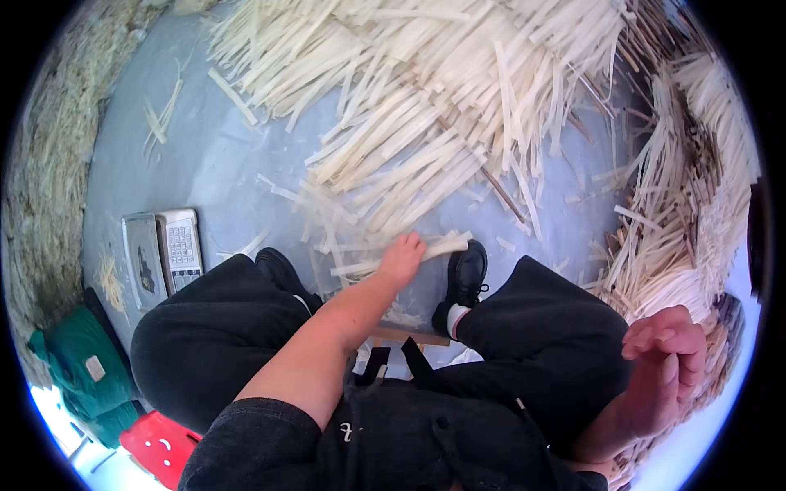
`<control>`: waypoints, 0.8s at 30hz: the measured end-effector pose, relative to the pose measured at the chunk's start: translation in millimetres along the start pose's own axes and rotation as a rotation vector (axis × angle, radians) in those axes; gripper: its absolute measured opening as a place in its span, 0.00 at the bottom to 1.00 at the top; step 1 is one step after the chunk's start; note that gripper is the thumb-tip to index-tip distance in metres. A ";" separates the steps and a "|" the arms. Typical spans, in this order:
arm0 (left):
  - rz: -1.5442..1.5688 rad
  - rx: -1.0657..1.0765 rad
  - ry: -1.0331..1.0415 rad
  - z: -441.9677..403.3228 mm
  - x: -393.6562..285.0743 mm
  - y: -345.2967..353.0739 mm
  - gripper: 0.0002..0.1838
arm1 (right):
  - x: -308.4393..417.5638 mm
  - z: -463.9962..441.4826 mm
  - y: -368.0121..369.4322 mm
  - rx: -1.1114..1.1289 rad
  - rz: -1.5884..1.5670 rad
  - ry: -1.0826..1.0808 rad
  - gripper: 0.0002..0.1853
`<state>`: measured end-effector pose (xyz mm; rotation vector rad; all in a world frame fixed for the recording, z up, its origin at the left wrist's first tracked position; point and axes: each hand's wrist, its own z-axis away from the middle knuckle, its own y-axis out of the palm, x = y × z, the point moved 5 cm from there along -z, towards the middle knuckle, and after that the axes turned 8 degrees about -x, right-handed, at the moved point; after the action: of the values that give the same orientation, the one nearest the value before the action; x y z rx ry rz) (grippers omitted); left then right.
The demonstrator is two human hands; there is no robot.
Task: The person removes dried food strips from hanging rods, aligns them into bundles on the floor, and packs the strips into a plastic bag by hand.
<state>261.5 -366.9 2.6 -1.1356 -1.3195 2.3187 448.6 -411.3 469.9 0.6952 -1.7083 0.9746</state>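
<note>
My left hand (404, 257) reaches down between my shoes, its fingers closed over a small bundle of pale, flat strips (449, 246). The strips stick out on both sides of the hand, low over the floor. What they are made of I cannot tell for sure. Just beyond lies a large heap of similar strips (409, 98), roughly lined up in layers. On the right, my right hand (665, 368) is raised beside my knee. Its fingers are loosely curled, with the thumb apart and nothing visible in them.
A scale with a keypad (182, 248) stands on the grey floor (221, 172) at the left. Another pile of strips with brown sticks (655, 204) rises at the right. A rough, fibrous pile (53, 164) lines the left edge, near a green bag (86, 364) and a red item (160, 446).
</note>
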 end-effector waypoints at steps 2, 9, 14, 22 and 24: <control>-0.055 -0.141 0.068 5.3 0.1 -12.8 0.22 | 2.8 0.8 5.1 0.003 0.013 -0.016 0.12; -0.013 0.019 -0.120 13.2 25.6 -46.1 0.17 | 24.9 4.8 36.4 -0.130 0.009 0.063 0.12; 0.083 -0.386 -0.216 15.3 58.0 -117.5 0.20 | 35.9 6.7 49.7 -0.069 -0.128 0.052 0.09; -0.080 -0.548 -0.360 -2.3 108.6 -286.4 0.42 | 42.1 -11.4 41.2 -0.051 -0.107 0.014 0.09; -0.110 -0.615 -0.343 -9.7 118.9 -309.5 0.43 | 18.6 -34.4 27.5 0.030 -0.027 -0.007 0.09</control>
<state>139.6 -122.2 190.4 -0.7820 -2.2636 2.1461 436.6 -367.7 485.5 0.7403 -1.6891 0.9821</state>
